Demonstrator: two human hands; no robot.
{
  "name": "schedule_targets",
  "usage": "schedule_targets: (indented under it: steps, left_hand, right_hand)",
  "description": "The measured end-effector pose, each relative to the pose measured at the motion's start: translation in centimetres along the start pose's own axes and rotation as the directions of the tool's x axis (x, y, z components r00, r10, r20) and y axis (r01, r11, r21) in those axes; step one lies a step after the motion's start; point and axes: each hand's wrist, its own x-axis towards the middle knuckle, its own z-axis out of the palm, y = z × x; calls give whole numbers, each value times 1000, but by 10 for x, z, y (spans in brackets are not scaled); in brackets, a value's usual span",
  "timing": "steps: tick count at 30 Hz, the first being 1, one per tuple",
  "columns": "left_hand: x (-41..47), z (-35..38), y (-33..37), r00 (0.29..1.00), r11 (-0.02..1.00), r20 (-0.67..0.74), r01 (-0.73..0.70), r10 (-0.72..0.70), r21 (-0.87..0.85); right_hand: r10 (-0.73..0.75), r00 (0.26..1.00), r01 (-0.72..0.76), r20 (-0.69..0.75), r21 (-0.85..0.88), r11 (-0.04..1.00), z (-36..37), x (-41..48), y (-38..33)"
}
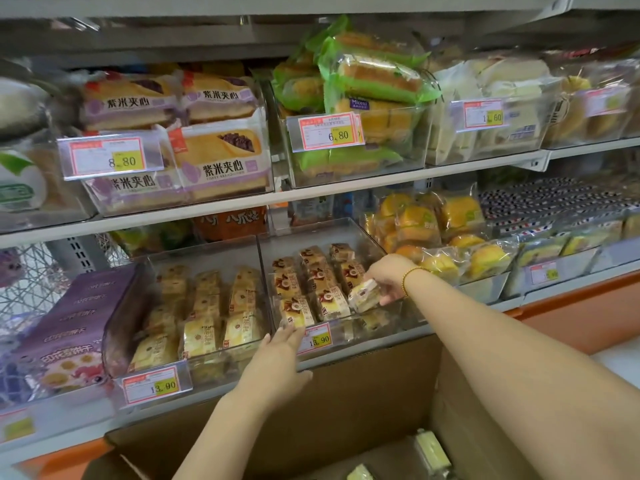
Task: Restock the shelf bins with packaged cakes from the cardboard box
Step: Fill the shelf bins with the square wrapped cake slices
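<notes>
1. Shop shelving: clear bin [311, 237], near-right corner looks unfilled.
2. Right hand [388, 277] pinches packaged cake [363, 294], tilted, just above that corner.
3. Left hand [277, 362], fingers straight, touches bin front, further left; cardboard box [363, 375] below.

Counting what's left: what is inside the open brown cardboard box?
Two pale yellow packaged cakes show in the brown cardboard box; the left forearm and the frame edge hide much of the rest.
</notes>
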Motion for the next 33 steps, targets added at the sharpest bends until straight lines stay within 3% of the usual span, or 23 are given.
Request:
schedule_targets:
  steps: [2, 5, 6, 8, 10, 13, 16, 21, 28, 33]
  left_hand:
    - [-1, 1, -2, 1000, 1000, 11, -4, 4, 0]
    - [0, 1, -4, 1000, 1000, 22, -7, 7, -11]
    - [1, 1, -5, 1000, 1000, 25, -11, 11, -16]
    - [2, 2, -7, 999, 999, 29, -19, 20, -28]
    - [2, 2, -8, 999, 999, 34, -20, 22, -39]
    - [3, 2, -8, 999, 999, 43, -11, 13, -45]
    - [2, 2, -7, 999, 999, 47, 7, -5, -44]
    - [1, 0, -3, 999, 993, 38, 36, -32, -111]
    - [1, 3, 0, 998, 996, 50, 45, -42, -71]
    - [-1, 5, 2, 998, 996, 31, 51, -49, -75]
  right_hand:
    - [-70, 997, 70, 16, -52, 996, 0, 8, 3]
    - [-240, 961, 146, -134, -492, 858, 1, 6, 3]
    - [-322, 940, 205, -113, -568, 797, 0, 3, 2]
    - [-457, 887, 402, 70, -603, 689, -4, -6, 1]
    - [-494, 833, 525, 247, -632, 570, -11, -20, 1]
    - [-582, 771, 524, 258, -776, 350, -18, -16, 4]
    - [-664, 705, 514, 249, -824, 238, -10, -4, 15]
    - [-741, 635, 564, 219, -787, 250, -1, 8, 22]
    - [-611, 751, 559, 252, -734, 385, 8, 3, 13]
    - [-555, 789, 553, 263, -699, 453, 7, 2, 17]
